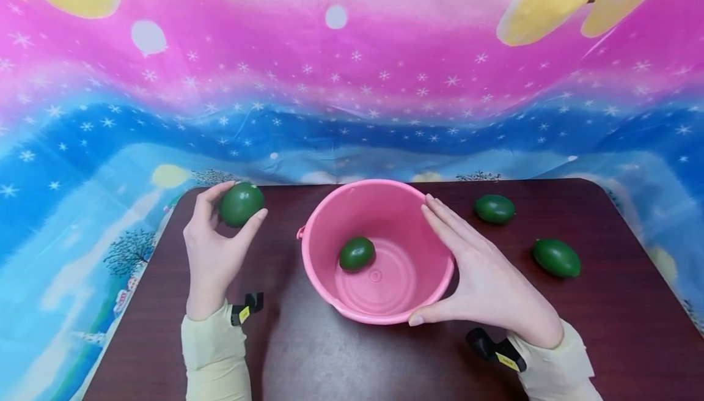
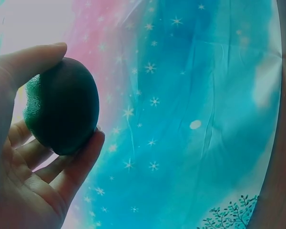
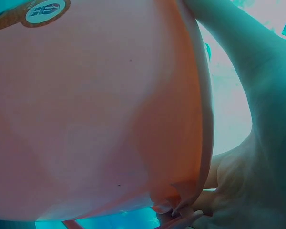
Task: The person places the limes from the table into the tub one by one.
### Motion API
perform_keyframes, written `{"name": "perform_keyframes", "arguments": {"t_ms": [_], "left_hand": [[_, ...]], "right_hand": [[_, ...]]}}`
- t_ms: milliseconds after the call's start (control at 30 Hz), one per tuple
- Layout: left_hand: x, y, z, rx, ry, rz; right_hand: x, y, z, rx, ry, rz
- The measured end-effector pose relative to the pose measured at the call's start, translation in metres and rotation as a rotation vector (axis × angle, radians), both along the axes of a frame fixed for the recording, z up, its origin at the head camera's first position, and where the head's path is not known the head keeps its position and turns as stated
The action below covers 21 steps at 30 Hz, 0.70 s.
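Observation:
My left hand (image 1: 213, 255) holds a green lime (image 1: 242, 204) up at the left of the table, thumb on one side and fingers on the other. In the left wrist view the lime (image 2: 64, 107) looks dark and glossy against the backdrop. A pink bucket (image 1: 385, 208) stands mid-table with its mouth toward me. One lime (image 1: 357, 253) lies inside it, on the left of its floor. My right hand (image 1: 489, 279) grips the bucket's right side, thumb at the front rim and fingers along the far right rim. The right wrist view shows the bucket's outer wall (image 3: 100, 114) close up.
Two more limes lie on the table to the right, one farther back (image 1: 495, 209) and one nearer (image 1: 557, 258). The dark brown table (image 1: 330, 364) has rounded back corners. Behind it hangs a pink and blue snowflake backdrop (image 1: 352, 101).

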<state>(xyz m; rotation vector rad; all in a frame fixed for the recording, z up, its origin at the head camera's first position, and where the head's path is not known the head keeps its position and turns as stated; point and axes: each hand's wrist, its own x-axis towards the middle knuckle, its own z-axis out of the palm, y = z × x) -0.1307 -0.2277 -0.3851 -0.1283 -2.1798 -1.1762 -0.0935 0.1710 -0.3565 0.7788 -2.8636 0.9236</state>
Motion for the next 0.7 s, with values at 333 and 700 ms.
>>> {"name": "perform_keyframes", "arguments": {"t_ms": [333,700], "left_hand": [[-0.004,0.0,-0.002,-0.021,0.064,-0.044],[-0.001,0.023,0.016,-0.055,0.135,-0.117]], "right_hand": [[-0.001,-0.001,0.001,0.012,-0.007,-0.013],[-0.005,-0.004,0.003,0.012,-0.007,-0.008]]}}
